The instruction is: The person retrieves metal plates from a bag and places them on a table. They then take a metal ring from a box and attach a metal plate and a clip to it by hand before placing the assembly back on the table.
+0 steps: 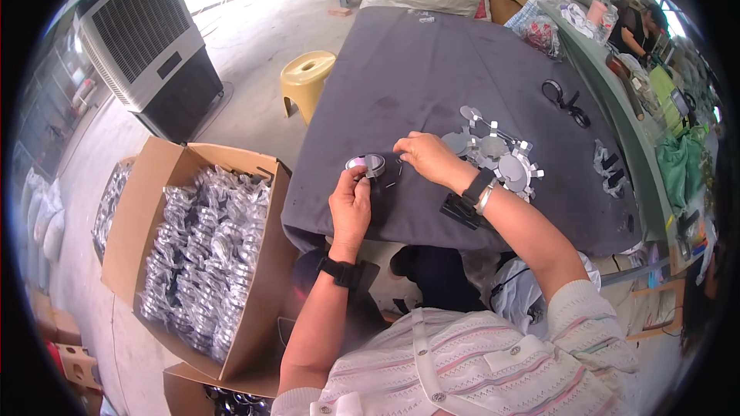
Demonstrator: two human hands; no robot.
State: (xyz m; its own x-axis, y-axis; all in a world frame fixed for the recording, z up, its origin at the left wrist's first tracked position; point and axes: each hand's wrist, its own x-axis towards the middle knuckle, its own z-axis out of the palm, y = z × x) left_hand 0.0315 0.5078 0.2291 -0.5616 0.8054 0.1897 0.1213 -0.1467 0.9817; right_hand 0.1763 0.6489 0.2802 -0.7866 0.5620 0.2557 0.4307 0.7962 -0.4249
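My left hand is closed, thumb and fingers pinching the near edge of a small round metal-rimmed piece with a shiny pinkish face. To its right, my right hand has its fingertips pressed together just above the cloth. Whatever they pinch is too small to make out. A few small dark pins lie on the cloth between the hands. Beyond my right wrist sits a loose pile of flat grey discs with square tabs. A black flat object rests under my right forearm.
Grey cloth covers the table. Black-handled scissors lie at its right. An open cardboard box of plastic-wrapped round parts stands left, near a yellow stool and an air cooler. Another person is at far right.
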